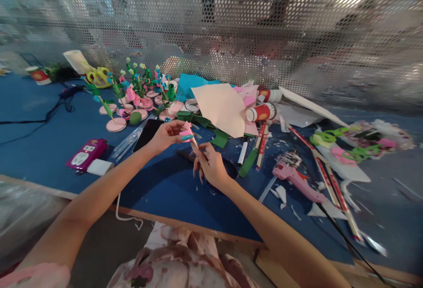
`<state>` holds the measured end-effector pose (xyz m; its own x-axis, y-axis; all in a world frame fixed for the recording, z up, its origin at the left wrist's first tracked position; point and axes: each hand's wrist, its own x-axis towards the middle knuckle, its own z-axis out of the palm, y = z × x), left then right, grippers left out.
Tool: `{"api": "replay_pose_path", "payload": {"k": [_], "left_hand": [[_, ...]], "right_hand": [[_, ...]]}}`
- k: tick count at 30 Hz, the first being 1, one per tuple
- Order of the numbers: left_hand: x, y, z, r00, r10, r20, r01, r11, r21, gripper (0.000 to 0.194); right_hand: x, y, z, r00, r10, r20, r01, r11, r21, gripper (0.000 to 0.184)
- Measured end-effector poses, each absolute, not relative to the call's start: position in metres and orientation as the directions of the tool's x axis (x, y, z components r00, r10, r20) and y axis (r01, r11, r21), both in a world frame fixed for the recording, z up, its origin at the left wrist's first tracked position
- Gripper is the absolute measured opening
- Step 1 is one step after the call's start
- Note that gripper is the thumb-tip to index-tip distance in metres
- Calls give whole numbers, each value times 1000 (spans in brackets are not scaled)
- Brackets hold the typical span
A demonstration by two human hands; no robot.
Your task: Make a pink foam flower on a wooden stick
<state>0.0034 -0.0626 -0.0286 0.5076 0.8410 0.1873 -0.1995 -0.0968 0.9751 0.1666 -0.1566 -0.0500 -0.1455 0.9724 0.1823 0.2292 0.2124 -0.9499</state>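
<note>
My left hand [168, 136] pinches a pink paper piece [187, 130] with a teal band below it, at the top of a thin pale stick [194, 144]. Lower down, the fingers of my right hand [211, 164] are closed around that stick. Both hands are above the blue table near its front edge. Beneath the right hand lies a dark object with a loop [235, 170], perhaps scissors, mostly hidden. Beyond the left hand, a black phone-like slab [149, 130] rests partly covered by the fingers.
Several paper flowers on sticks [132, 90] stand on round pink bases at the back left. A purple power strip [88, 155] is at left. Cream paper [221, 107], paper cups [262, 112] and a pink glue gun [295, 181] lie rightward among scraps. A perforated metal screen [185, 24] rises behind.
</note>
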Motion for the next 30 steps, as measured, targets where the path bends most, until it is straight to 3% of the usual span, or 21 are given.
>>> {"api": "replay_pose_path", "payload": {"k": [6, 20, 26, 30], "left_hand": [[5, -63, -32, 496, 849, 180, -274, -43, 961, 42], [7, -64, -31, 509, 826, 242, -313, -84, 946, 45], [10, -70, -28, 492, 824, 282, -312, -135, 940, 25], [12, -71, -29, 464, 840, 279, -341, -122, 932, 24]], "right_hand": [[165, -155, -53, -128, 973, 194, 183, 216, -959, 30], [155, -158, -46, -137, 985, 108, -34, 104, -994, 44], [151, -157, -50, -160, 982, 104, -156, 79, -985, 39], [151, -156, -54, -212, 974, 83, -197, 40, -980, 44]]}}
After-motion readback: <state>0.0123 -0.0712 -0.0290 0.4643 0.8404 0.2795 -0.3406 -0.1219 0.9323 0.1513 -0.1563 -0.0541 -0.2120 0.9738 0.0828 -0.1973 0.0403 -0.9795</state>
